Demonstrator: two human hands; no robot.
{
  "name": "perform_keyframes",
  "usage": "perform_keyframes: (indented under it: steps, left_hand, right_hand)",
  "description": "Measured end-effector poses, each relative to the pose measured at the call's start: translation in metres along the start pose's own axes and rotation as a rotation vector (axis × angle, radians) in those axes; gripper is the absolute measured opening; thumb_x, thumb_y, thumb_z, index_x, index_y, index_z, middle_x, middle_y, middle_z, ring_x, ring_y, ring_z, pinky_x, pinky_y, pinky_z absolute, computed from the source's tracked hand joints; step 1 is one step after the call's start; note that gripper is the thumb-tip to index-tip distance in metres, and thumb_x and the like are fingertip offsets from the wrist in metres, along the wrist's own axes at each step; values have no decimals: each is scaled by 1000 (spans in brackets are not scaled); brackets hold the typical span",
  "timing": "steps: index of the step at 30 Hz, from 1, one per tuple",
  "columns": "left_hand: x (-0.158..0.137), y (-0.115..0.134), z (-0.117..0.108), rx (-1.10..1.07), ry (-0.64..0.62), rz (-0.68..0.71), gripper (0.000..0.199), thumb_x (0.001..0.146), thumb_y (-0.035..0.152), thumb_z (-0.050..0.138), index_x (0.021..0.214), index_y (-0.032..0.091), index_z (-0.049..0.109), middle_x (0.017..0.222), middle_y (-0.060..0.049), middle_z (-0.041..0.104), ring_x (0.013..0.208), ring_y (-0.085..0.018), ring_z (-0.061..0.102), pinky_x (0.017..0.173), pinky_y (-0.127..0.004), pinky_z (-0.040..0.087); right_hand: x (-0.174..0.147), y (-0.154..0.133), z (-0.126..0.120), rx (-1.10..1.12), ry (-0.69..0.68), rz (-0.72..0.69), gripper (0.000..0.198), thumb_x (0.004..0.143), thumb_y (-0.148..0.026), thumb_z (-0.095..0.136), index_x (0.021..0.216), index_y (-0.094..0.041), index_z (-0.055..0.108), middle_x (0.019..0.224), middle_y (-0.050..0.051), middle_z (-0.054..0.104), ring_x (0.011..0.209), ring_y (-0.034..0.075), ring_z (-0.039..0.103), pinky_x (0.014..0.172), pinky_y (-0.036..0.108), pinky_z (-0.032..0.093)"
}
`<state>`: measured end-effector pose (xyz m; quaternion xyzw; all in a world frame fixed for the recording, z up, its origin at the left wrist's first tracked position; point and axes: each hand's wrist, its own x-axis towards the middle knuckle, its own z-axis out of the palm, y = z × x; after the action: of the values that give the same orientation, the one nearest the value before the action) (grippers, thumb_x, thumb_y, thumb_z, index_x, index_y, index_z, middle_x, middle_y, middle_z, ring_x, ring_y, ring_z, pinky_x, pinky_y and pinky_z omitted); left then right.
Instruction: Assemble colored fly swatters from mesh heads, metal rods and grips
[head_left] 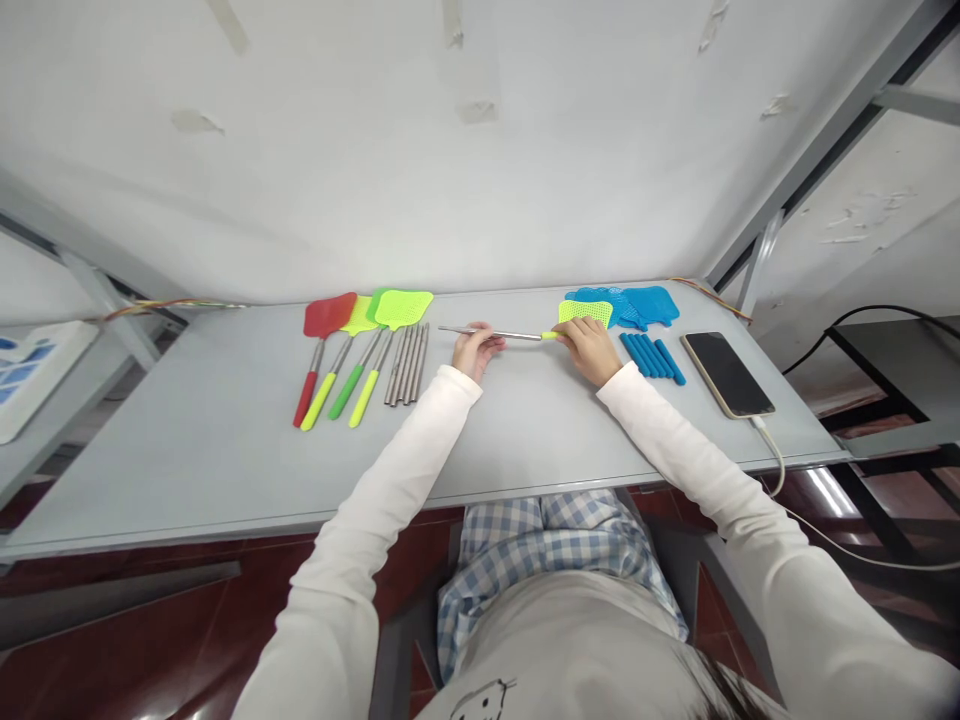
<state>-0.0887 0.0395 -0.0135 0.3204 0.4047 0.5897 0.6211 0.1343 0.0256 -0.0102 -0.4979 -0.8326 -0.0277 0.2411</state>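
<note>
Metal rod (523, 336) between two hands

Left hand (472, 353) pinching rod near mid-length, over grey table (525, 440). Right hand (591, 348) pinching yellow-green stem (550, 336) at rod's right end. Loose rods (408, 366) left; blue grips (649, 357) just right.

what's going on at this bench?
A seated person's left hand holds a metal rod; the right hand pinches the yellow-green piece at its end, beside a yellow-green mesh head. Four swatters and bare rods lie left; blue heads, blue tubes and a phone right.
</note>
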Motion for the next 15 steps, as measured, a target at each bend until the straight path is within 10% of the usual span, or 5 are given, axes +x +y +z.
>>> perform_keyframes:
  steps: [9, 15]
  left_hand:
    - [-4, 2, 2, -31, -36, -32, 12, 70, 13, 62, 76, 18, 52, 64, 4, 58, 64, -9, 63, 78, -27, 53]
    - [-13, -5, 6, 105, -276, -61, 18, 70, 21, 71, 82, 17, 59, 75, 0, 65, 73, -11, 67, 78, -27, 53]
  right_hand:
    - [0, 1, -1, 80, -7, -25, 33, 97, -39, 35, 106, -19, 60, 101, 12, 63, 95, 27, 51, 82, 38, 35]
    - [-3, -13, -1, 115, 5, -95, 35, 96, -46, 38, 99, -19, 60, 94, 9, 65, 89, 23, 51, 79, 34, 34]
